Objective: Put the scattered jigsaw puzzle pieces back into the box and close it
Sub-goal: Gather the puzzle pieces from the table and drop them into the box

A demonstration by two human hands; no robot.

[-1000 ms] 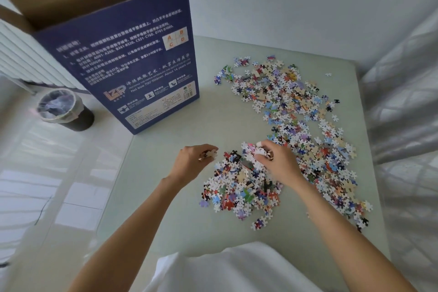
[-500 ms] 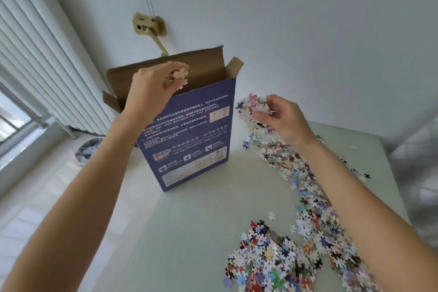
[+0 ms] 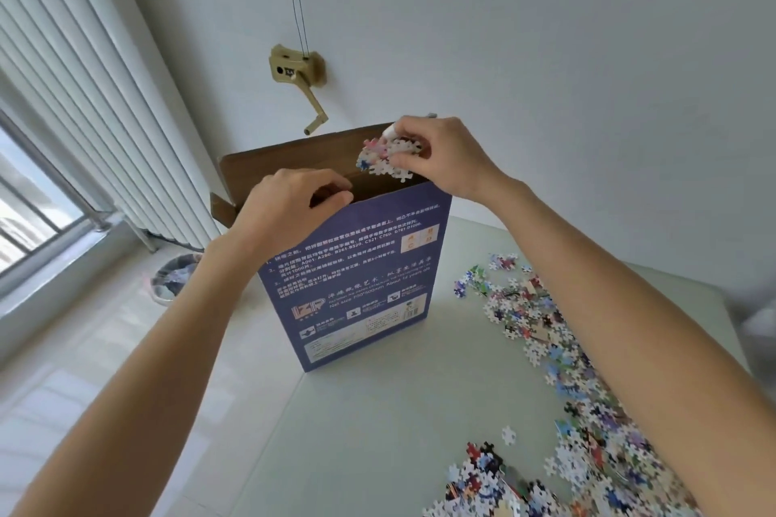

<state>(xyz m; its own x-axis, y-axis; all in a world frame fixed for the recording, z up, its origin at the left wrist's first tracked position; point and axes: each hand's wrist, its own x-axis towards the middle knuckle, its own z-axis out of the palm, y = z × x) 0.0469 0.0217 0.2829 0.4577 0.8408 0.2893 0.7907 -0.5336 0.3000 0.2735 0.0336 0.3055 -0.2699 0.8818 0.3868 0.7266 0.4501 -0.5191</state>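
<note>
Puzzle pieces [image 3: 562, 353]: most lie scattered along the right side of the pale table [image 3: 378, 432], with a denser heap at the near edge.
Box [image 3: 357, 264]: blue, upright at the table's far left corner, brown top flaps open.
Right hand [image 3: 441, 157]: above the box's opening, fingers curled round a clump of pieces [image 3: 388, 159].
Left hand [image 3: 289, 201]: at the box's top front edge, fingers curled; whether it holds anything cannot be told.
Floor: a bin [image 3: 174, 277] left of the box.
Wall: a tan crank handle [image 3: 300, 78].
</note>
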